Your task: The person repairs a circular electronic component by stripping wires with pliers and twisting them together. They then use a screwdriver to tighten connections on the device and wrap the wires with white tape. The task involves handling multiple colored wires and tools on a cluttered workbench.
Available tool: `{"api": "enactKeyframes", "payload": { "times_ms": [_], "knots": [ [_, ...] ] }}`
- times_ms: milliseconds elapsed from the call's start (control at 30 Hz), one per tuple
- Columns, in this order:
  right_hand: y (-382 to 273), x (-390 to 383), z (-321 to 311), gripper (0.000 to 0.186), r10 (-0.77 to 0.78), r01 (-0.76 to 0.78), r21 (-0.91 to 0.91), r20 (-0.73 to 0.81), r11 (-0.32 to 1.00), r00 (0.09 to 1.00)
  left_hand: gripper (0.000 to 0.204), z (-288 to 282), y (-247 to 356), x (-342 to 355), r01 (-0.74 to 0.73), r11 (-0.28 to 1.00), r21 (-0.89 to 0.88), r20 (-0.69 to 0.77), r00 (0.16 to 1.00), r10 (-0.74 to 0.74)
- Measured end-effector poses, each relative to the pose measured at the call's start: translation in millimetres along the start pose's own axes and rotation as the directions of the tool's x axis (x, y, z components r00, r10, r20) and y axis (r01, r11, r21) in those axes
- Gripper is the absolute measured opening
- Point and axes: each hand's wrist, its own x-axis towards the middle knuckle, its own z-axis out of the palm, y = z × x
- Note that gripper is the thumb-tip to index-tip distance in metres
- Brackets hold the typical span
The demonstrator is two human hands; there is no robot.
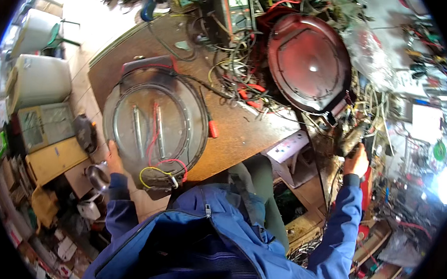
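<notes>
Round appliance half (pixel 148 119): on the left of the bench (pixel 233 153). Left hand (pixel 113 161) at its near-left rim; hold cannot be determined. Tubes (pixel 159 128) and wires (pixel 173 160) exposed: judged opened, closing outstanding. Handle end points away from the wearer, long axis likewise. Right hand (pixel 357 162) beside brown object (pixel 351 139); grasp unclear.

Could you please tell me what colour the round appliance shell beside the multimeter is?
The round appliance shell is dark red, seen best in the head view.
</notes>
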Motion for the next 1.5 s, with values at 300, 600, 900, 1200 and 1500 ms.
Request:
{"api": "enactKeyframes", "payload": {
  "times_ms": [300,600,900,1200,1500],
  "knots": [
    [24,75,85,0.074,-0.058,0.058,-0.007,-0.037,0.998,0.998,0.071,-3,18,-4,0.068,0.997,0.040,-0.051,0.997,-0.066],
    [-8,46,46,0.038,-0.023,0.024,0.003,-0.099,1.000,0.995,0.076,11,38,-13,0.129,0.991,0.031,-0.066,0.990,-0.126],
    [-302,-52,-30,0.019,-0.575,0.650,0.536,-0.330,0.540,0.749,0.071,16,29,-12,0.100,0.988,-0.120,-0.038,0.994,-0.105],
    [-375,-35,-2,0.006,-0.717,0.777,0.212,-0.301,0.592,0.629,0.073,20,28,-17,-0.027,0.996,0.083,-0.121,0.992,0.037],
    [-356,-14,-65,0.011,-0.844,0.859,0.227,-0.188,0.460,0.502,0.076,26,30,-19,-0.034,0.997,0.072,-0.097,0.994,0.041]
  ]
}}
